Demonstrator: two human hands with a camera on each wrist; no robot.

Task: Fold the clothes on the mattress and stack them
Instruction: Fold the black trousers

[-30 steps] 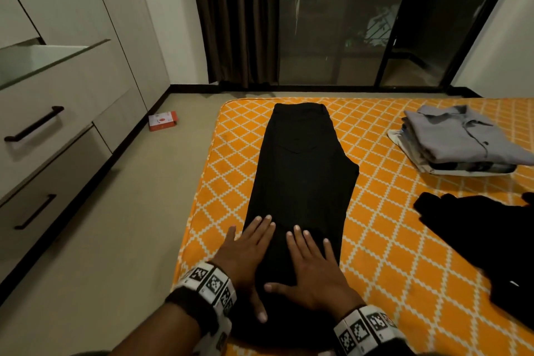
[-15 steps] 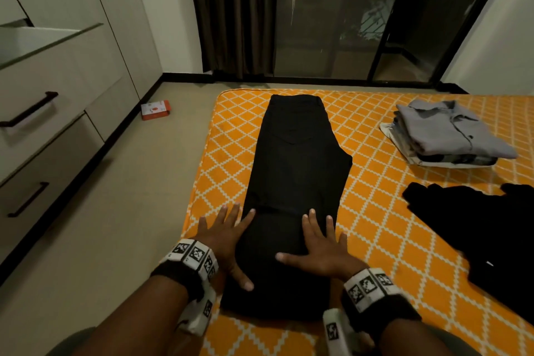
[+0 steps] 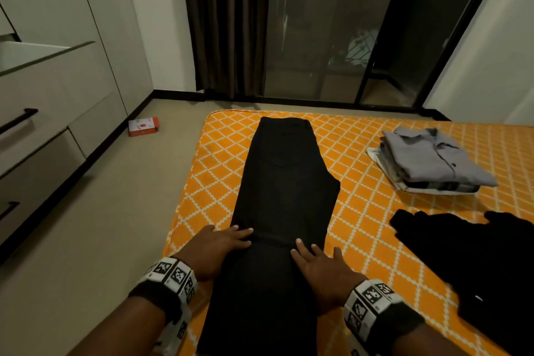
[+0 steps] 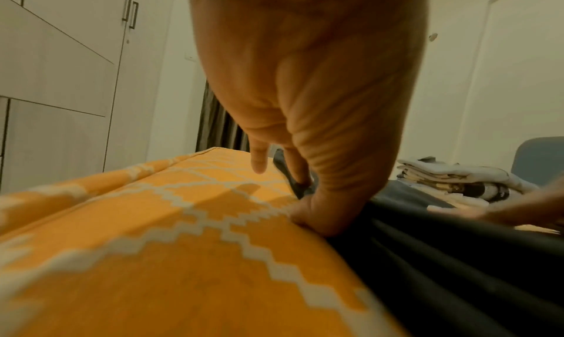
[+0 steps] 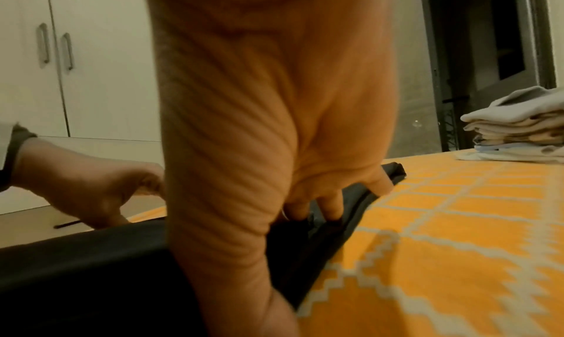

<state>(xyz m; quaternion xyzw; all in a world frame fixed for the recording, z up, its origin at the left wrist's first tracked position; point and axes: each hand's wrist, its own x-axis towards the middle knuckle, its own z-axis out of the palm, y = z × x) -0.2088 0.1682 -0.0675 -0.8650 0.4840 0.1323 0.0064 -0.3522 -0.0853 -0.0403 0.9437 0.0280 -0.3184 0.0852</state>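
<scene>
Black trousers [image 3: 283,196] lie lengthwise on the orange patterned mattress [image 3: 361,228], folded leg on leg, waistband at the far end. My left hand [image 3: 219,246] lies flat at the trousers' left edge, fingers straight and pointing right onto the cloth. My right hand [image 3: 320,266] presses flat on their right edge, fingers spread. In the left wrist view the left hand [image 4: 305,173] rests where the dark cloth [image 4: 442,258] meets the mattress. The right wrist view shows the right hand's fingers [image 5: 329,204] on the trousers [image 5: 91,270]. A stack of folded clothes [image 3: 430,162] sits at the far right.
An unfolded black garment [image 3: 476,263] lies on the mattress to my right. A cabinet with drawers [image 3: 37,130] stands along the left wall, one drawer pulled out. A small orange box [image 3: 143,126] lies on the floor. Glass doors and a curtain [image 3: 228,23] are behind the mattress.
Both hands have slid apart from the middle of the trousers out to their left and right edges, still flat on the cloth. The head view has shifted back a little.
</scene>
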